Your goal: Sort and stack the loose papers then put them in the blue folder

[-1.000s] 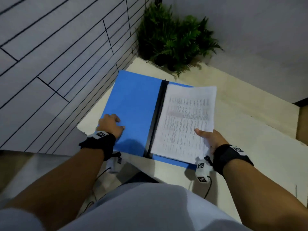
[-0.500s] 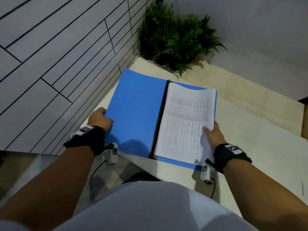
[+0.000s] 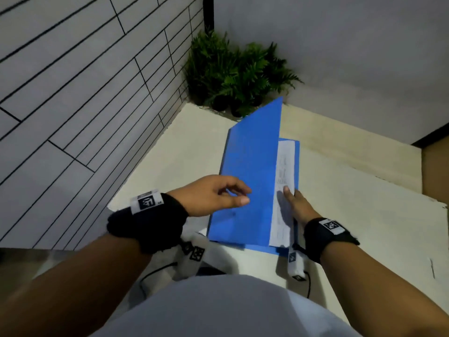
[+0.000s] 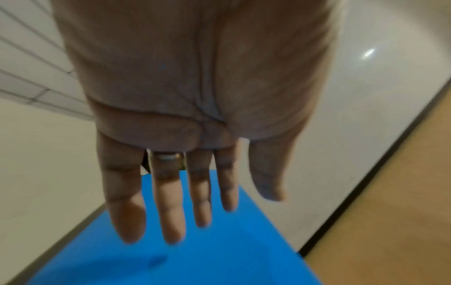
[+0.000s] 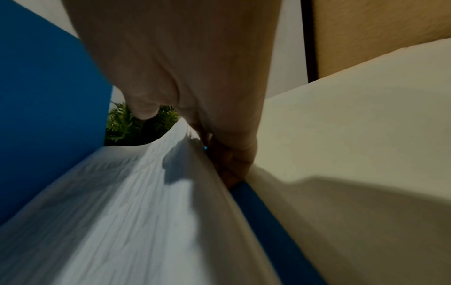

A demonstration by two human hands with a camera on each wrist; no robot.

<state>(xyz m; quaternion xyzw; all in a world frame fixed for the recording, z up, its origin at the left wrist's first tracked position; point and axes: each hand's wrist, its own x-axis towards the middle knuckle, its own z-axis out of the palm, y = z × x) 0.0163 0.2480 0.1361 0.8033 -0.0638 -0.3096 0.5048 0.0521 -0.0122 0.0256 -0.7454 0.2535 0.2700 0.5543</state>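
Observation:
The blue folder (image 3: 250, 178) lies on the cream table (image 3: 364, 227), its front cover raised and half folded over the stack of printed papers (image 3: 285, 166) inside. My left hand (image 3: 218, 195) hovers at the cover's near left part with its fingers straight; in the left wrist view my left hand (image 4: 185, 192) spreads over the blue cover (image 4: 219, 250). My right hand (image 3: 295, 203) holds the papers' right edge, thumb on top. In the right wrist view the right hand (image 5: 214, 135) has its fingers curled under the lifted edge of the papers (image 5: 122, 212), above the blue back cover (image 5: 263, 221).
A green fern (image 3: 233, 76) stands in the far corner behind the folder. A tiled wall (image 3: 85, 93) runs along the table's left side. A wooden panel (image 3: 435, 171) borders the right. The table's near edge lies just below my wrists.
The folder's left cover has swung up from lying flat and now hides most of the papers. My left hand moved right with it. The right hand stayed at the papers' edge.

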